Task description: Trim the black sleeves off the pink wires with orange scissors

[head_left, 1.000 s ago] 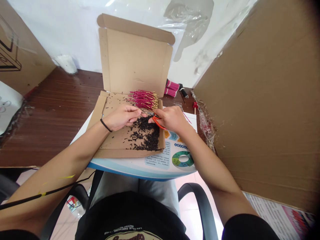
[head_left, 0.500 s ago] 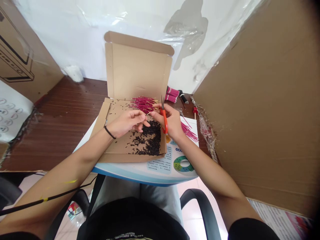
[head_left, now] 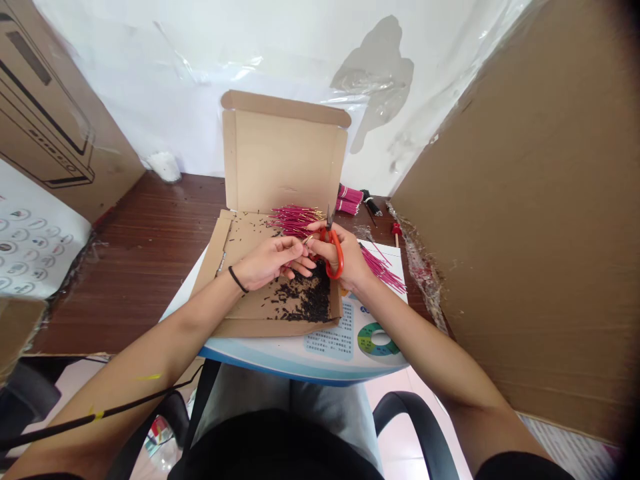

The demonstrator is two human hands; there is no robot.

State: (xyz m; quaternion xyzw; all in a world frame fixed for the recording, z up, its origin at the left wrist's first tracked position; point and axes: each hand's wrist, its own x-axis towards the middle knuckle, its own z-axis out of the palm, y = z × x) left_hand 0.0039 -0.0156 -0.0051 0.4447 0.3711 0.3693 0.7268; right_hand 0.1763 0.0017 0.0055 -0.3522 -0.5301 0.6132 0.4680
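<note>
My left hand (head_left: 273, 261), with a black band at the wrist, pinches the end of a thin wire (head_left: 307, 239) between thumb and forefinger. Most of this wire is hidden by the fingers. Against it, the thumb and a finger of my right hand (head_left: 347, 259) meet my left fingertips. Scissors (head_left: 337, 256) with orange handles hang on my right hand, blades pointing up and away from me. Just beyond both hands lies a pile of dark pink wires (head_left: 295, 219) with gold-coloured ends. Below them, small black tube pieces (head_left: 317, 297) are heaped in the open cardboard box (head_left: 245, 250).
The box lid (head_left: 285, 160) stands upright at the back. More pink wires (head_left: 383, 267) lie right of the box, on the printed board (head_left: 325, 363). Bundled pink wires (head_left: 349, 200) and a black bundle (head_left: 371, 202) sit behind. Tall cardboard (head_left: 525, 233) walls the right side.
The whole view has shifted, so everything appears lower and slightly further right. My hands stay together at the thin wire, and the scissors in my right hand have turned slightly, showing more of their handles.
</note>
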